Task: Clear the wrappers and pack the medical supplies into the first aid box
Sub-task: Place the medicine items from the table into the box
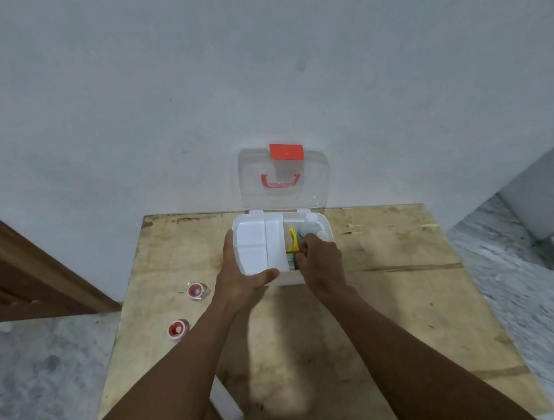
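Here the surface [392,292] is a worn wooden board standing against a pale wall. At its far edge sits the box [326,230], white, with its clear lid [255,177] raised upright against the wall. A white tray [252,240] fills the left half of the box; the right half is the deep part, where a small white bottle [310,220] and a yellow item [292,241] lie.

The left hand [238,277] holds the near left corner of the box, the thumb lying over the front rim, the fingers along the left side. The right hand [321,258] reaches into the deep part, its fingers [300,257] curled narrow around something beside the yellow item; what exactly they pinch I cannot tell, because the hand hides it.

Two small rolls with red spools, roll one [197,291] and roll two [177,329], lie well apart from the box near the left edge, both seemingly in clear wrap.

To do this step well, I think the left hand should keep the box steady while the right one presses the item low and flat, so room stays for the rolls.
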Motion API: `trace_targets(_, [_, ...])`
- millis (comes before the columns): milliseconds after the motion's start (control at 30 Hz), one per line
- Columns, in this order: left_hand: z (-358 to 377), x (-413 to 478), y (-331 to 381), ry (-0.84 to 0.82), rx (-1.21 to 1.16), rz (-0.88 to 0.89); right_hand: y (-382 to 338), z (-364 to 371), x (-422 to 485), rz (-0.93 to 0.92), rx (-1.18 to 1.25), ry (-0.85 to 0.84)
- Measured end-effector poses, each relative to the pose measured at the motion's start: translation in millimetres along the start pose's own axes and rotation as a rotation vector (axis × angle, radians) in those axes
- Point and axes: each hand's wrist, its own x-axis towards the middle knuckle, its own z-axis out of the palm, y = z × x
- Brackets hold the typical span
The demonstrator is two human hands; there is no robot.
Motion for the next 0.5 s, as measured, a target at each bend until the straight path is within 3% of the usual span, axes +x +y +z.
trace_targets(333, [0, 0, 1, -0.018, -0.016, 0.012, 40, -28, -28, -0.117, 0.009, 0.276])
trace_targets(400, [0, 0, 1, -0.021, -0.016, 0.003, 57, -36, -26, -0.083, 0.036, 0.239])
trace_targets(500, [1, -2, 4, -0.037, -0.015, 0.010, 77, -45, -14, -0.014, 0.111, -0.020])
